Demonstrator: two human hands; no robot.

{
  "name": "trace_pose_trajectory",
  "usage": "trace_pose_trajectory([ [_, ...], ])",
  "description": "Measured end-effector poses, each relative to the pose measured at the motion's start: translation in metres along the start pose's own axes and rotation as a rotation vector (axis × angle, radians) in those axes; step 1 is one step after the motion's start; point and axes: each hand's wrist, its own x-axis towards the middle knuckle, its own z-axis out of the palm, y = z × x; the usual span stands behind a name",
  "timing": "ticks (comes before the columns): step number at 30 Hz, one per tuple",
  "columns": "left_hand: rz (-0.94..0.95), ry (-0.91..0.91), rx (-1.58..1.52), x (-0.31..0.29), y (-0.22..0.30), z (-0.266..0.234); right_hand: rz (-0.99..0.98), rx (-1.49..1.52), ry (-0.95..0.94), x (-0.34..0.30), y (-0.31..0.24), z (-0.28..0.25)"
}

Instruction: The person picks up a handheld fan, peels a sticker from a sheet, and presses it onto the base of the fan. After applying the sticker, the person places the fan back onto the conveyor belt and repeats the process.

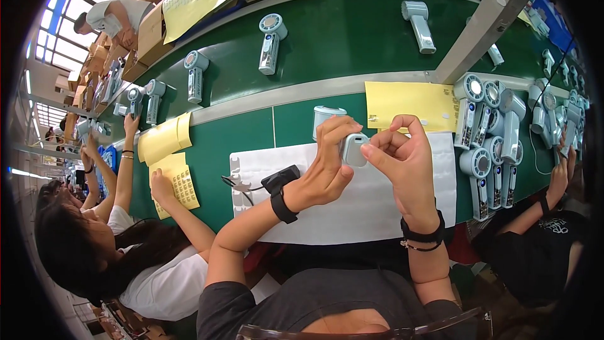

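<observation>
A light blue handheld fan (328, 112) is gripped in my left hand (327, 167) above the white sheet (296, 219). The rounded end of its handle points toward me and shows a small dark slot; my fingers cover the middle of the handle. At the right edge of that end, the thumb and index finger of my right hand (402, 160) are pinched together, touching the handle. Whether something small sits between those fingertips, I cannot make out. My other right fingers are curled. A yellow sheet (409, 102) lies just beyond my hands.
Several fans (494, 145) stand crowded together at right. More fans (269, 44) lie spaced along the green far surface (340, 31). A metal post (487, 22) rises at the far right. Co-workers sit on both sides; one person's hand (162, 187) touches yellow label sheets (182, 186) at left.
</observation>
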Motion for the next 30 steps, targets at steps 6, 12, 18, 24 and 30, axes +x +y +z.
trace_pose_trajectory([
  [6,0.010,-0.020,0.037,0.000,0.000,-0.003,0.004,0.003,-0.010,0.000,0.001,0.000],
  [12,0.001,-0.006,0.015,0.000,0.001,0.000,-0.043,-0.076,0.012,-0.002,-0.002,0.003],
  [18,0.022,-0.058,0.109,0.000,0.001,-0.004,-0.116,-0.144,0.055,-0.002,0.003,0.006],
  [24,0.010,-0.056,0.089,0.000,0.003,-0.005,-0.183,-0.317,0.100,-0.004,0.002,0.011],
  [30,0.023,-0.042,0.079,0.000,0.002,-0.006,-0.201,-0.502,0.105,-0.003,-0.002,0.006],
])
